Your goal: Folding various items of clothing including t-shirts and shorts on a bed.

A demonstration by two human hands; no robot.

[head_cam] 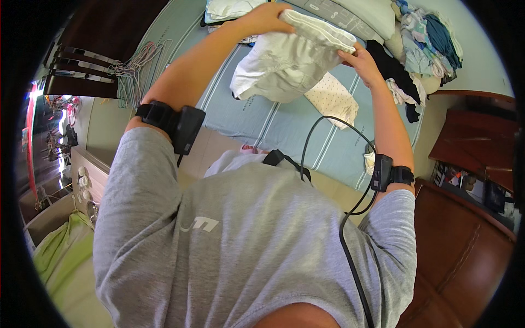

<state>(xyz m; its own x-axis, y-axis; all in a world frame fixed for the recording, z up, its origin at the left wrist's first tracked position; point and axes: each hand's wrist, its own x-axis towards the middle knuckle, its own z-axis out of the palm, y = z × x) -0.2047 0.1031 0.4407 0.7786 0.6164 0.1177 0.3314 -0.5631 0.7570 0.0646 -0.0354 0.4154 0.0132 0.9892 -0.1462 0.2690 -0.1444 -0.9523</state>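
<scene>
White shorts [287,61] with an elastic waistband are stretched between my hands above the bed. My left hand [268,18] grips one end of the waistband, and my right hand [361,63] pinches the other end. The lower part of the shorts hangs towards me. Under and beside them, a cream dotted cloth [334,98] lies on the blue-grey striped bedsheet [242,119]. A folded stack of light clothes [231,9] rests at the far side of the bed, near my left hand.
Tangled clothes hangers [137,67] lie at the bed's left edge. A black garment [393,74] and a heap of clothes [430,41] are at the far right. A dark wooden cabinet [471,143] stands right of the bed. A black cable [348,246] loops by my right arm.
</scene>
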